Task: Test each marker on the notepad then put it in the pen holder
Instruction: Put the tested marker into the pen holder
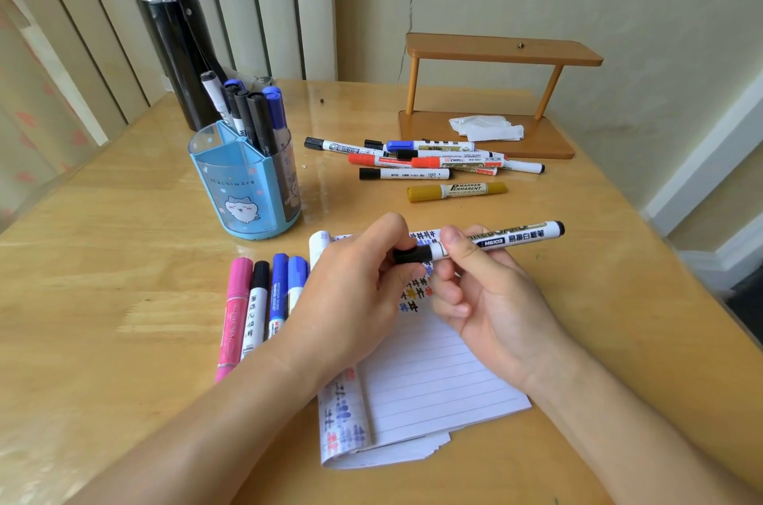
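Observation:
A white whiteboard marker [512, 237] with a black cap lies level above the lined notepad [429, 380]. My right hand [483, 289] grips its barrel. My left hand [355, 285] pinches the black cap [411, 255] at its left end; cap and barrel are together. The notepad's upper part carries coloured test marks. The blue pen holder [243, 190] stands at the left rear with several markers upright in it. Several markers lie side by side [264, 298] left of the notepad. Another loose pile of markers [425, 161] lies beyond the notepad.
A tall black flask [173, 33] stands behind the pen holder. A small wooden shelf [487, 99] with crumpled tissue on its base sits at the back right. A yellow permanent marker [456, 190] lies near the pile. The table's right edge runs diagonally.

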